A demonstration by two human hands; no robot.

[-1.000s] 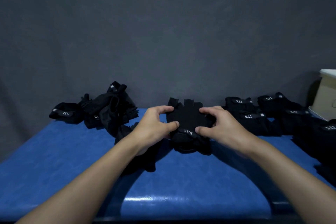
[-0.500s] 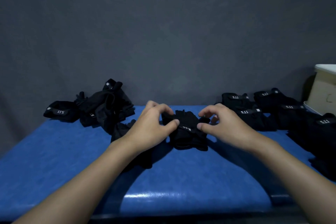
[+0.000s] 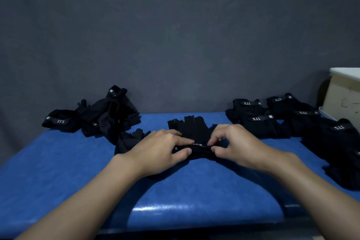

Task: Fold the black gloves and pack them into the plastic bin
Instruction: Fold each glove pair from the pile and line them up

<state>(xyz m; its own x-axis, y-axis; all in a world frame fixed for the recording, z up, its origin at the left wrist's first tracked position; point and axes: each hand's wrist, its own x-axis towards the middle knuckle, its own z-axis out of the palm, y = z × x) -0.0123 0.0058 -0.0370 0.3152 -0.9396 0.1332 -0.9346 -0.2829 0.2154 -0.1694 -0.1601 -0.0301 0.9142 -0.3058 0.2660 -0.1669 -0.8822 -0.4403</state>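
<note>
Black glove (image 3: 194, 128) mid-worktop (image 3: 58, 171): L hand (image 3: 159, 150) & R hand (image 3: 237, 146) fingers curled, pinching near cuff, fold begun; folded gloves (image 3: 255, 121) R by plastic bin (image 3: 344, 93), loose heap (image 3: 109, 117) L, bin inside unseen

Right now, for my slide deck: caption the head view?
Left hand and right hand pinch a black glove on the blue table; folded gloves lie right.

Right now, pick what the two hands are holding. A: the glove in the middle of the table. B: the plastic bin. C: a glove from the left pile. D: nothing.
A: the left hand and right hand both pinch the near edge of the middle glove on the table.
</note>
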